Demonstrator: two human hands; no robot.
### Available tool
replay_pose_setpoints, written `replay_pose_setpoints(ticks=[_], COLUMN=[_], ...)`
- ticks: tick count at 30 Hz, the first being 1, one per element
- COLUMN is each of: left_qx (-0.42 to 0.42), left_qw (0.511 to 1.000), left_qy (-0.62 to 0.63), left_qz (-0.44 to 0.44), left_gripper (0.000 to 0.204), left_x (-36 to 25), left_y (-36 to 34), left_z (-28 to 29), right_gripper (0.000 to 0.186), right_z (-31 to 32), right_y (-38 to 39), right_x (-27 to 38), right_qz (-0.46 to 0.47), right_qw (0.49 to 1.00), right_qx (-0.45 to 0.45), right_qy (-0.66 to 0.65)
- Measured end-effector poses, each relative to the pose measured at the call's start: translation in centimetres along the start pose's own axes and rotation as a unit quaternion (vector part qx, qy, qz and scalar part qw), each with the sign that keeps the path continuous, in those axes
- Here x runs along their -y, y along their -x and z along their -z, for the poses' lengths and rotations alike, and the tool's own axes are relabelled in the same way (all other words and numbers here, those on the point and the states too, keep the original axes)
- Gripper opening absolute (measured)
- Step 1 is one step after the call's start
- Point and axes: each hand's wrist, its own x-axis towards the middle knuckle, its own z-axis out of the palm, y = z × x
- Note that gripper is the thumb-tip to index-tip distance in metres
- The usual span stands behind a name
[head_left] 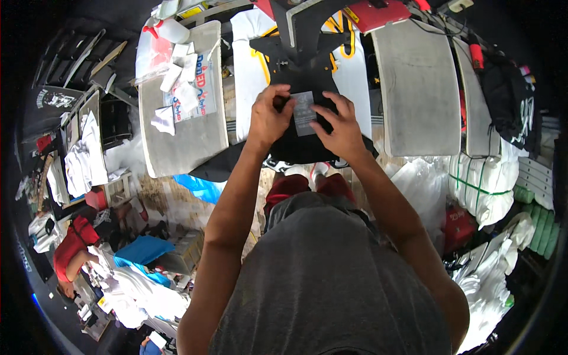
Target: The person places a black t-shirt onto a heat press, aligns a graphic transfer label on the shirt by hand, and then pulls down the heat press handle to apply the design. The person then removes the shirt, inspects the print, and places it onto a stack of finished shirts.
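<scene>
A small translucent printed sheet (303, 124) lies on a black garment (307, 151) stretched over the narrow platen in front of me. My left hand (269, 121) is at the sheet's left edge, fingers curled, thumb and forefinger slightly apart. My right hand (343, 130) has spread, bent fingers, with tips at the sheet's right edge. Beyond them, a black press frame (291, 23) stands over a white garment with black-and-yellow print (242, 41).
Grey boards flank me (414, 94), the left (177, 154) bearing white scraps and plastic bags. A spray bottle (171, 32) stands behind them. A red device (378, 15) sits at back right, wrapped white bundles (485, 189) at right. A person in red (71, 254) is at lower left.
</scene>
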Motion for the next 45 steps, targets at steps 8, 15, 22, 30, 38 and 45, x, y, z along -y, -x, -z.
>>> replay_pose_setpoints(ticks=[8, 15, 22, 30, 38, 45], left_qx=[0.011, 0.032, -0.027, -0.005, 0.009, 0.006], left_qw=[0.978, 0.986, 0.998, 0.992, 0.992, 0.988], left_qy=[-0.176, -0.150, -0.025, -0.103, -0.111, -0.136], left_qz=[-0.112, -0.073, -0.042, -0.072, -0.056, -0.076], left_gripper=[0.032, 0.030, 0.025, 0.026, 0.030, 0.034], left_x=[-1.2, 0.2, 1.2, 0.5, 0.9, 1.0], left_y=[3.4, 4.1, 3.5, 3.7, 4.4, 4.5], left_z=[1.0, 0.7, 1.7, 1.3, 0.6, 0.0], right_gripper=[0.040, 0.035, 0.032, 0.027, 0.039, 0.041], right_z=[-0.8, -1.3, -1.0, -1.6, -2.1, -1.9], right_y=[1.0, 1.3, 1.0, 1.1, 1.5, 1.2], right_x=[-0.3, -1.5, -2.0, -2.2, -1.2, -1.5], right_qz=[-0.002, -0.058, -0.077, -0.072, -0.046, -0.020], right_qw=[1.000, 0.991, 0.985, 0.986, 0.994, 0.998], right_qx=[-0.019, -0.052, -0.089, -0.081, -0.050, -0.040], right_qy=[-0.009, -0.106, -0.127, -0.126, -0.080, -0.044])
